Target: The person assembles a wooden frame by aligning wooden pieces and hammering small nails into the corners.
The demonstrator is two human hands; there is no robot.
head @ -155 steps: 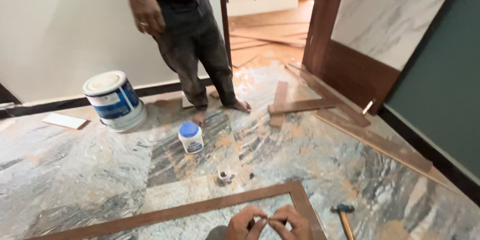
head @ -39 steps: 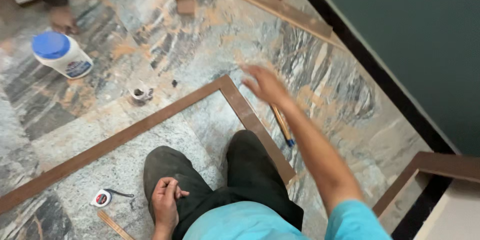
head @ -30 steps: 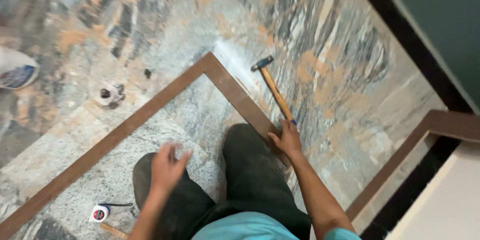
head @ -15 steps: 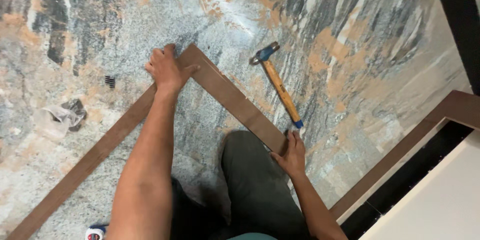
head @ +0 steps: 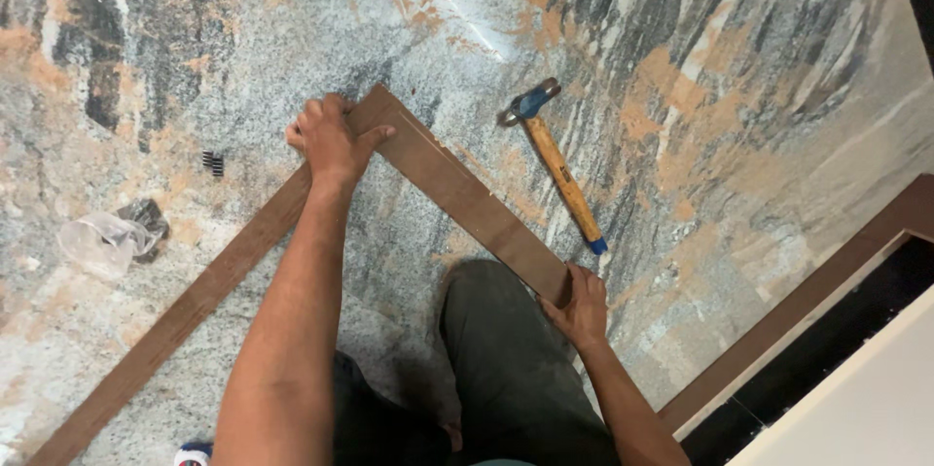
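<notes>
A: Item one, the surface. Polished stone floor, grey with orange and dark veining, filling nearly the whole head view. At the lower right, a brown wooden border strip runs diagonally, with a black band and a pale panel beyond it.

B: Item two, the main piece?

A: Brown wooden frame, flat on the floor. Two flat strips meet at a mitred corner near the upper centre. The long strip runs down to the lower left edge; the shorter one runs down and right, ending at the person's knee.

B: Hands?

A: Left hand: closed over the long strip just beside the corner, fingers curled on the outer edge, thumb stretched across the face toward the joint. Right hand: fingers clamped on the lower end of the shorter strip. Both grip the frame, well apart from each other.

B: Tools?

A: One hammer, wooden handle with a blue tip, blue-and-metal head. It lies on the floor just beside the shorter strip, on its outer side and roughly parallel to it, head pointing away from the person. Neither hand touches it.

B: Small items?

A: Left of the frame: a clear plastic cup on its side, with a dark crumpled scrap touching it. Nearer the left hand, a small dark ridged object; I cannot tell its kind.

B: The person?

A: Dark trousers, one knee bent inside the frame's angle, bare forearms.
</notes>
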